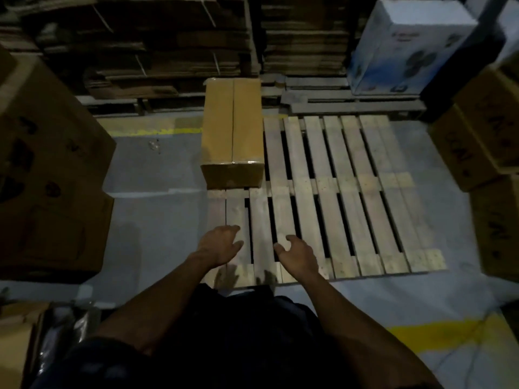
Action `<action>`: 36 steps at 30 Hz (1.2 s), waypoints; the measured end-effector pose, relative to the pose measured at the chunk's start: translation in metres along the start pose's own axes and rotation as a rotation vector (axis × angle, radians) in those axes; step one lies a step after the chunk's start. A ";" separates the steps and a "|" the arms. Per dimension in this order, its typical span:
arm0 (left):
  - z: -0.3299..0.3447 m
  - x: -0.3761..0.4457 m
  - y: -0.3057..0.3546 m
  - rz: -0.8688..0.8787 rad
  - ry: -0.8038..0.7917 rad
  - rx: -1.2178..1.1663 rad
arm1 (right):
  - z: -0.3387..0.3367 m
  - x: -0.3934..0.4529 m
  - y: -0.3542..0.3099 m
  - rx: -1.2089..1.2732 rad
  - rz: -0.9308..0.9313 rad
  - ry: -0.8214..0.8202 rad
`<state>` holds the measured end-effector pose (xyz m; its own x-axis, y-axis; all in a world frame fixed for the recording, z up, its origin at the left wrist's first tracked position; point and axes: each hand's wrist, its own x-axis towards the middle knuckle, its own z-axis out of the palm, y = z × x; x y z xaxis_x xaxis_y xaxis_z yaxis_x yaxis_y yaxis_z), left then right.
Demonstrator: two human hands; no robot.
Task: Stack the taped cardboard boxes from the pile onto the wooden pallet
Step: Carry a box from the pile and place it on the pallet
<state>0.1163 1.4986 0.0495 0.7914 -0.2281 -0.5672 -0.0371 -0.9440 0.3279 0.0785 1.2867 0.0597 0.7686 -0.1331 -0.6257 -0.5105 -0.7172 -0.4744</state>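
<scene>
We see the taped cardboard box at the wooden pallet's ten o'clock corner; our left hand and right hand hover empty, fingers relaxed, at six o'clock.

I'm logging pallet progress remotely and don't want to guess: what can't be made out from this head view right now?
- Far end of the taped box: whether it rests fully on the wooden pallet, hidden by the box itself.
- Printing on the brown cartons at right: blurred, dark, cut by the frame edge.
- Carton stack at left: its size, cut off by the edge.
- Left hand and right hand are empty; the feet are hidden by the torso.
</scene>
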 end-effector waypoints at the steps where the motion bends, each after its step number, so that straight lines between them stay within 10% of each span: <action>1: -0.004 -0.006 0.007 0.029 -0.016 0.023 | -0.001 -0.012 0.003 0.027 0.018 0.021; 17: 0.032 -0.034 0.123 0.532 -0.154 0.275 | 0.006 -0.152 0.115 0.223 0.372 0.377; 36: 0.175 -0.006 0.524 0.670 -0.212 0.414 | -0.208 -0.207 0.459 0.350 0.617 0.553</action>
<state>-0.0148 0.9632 0.0925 0.3909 -0.7766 -0.4941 -0.7168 -0.5936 0.3658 -0.2348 0.8434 0.1002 0.3483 -0.8008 -0.4872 -0.9129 -0.1717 -0.3703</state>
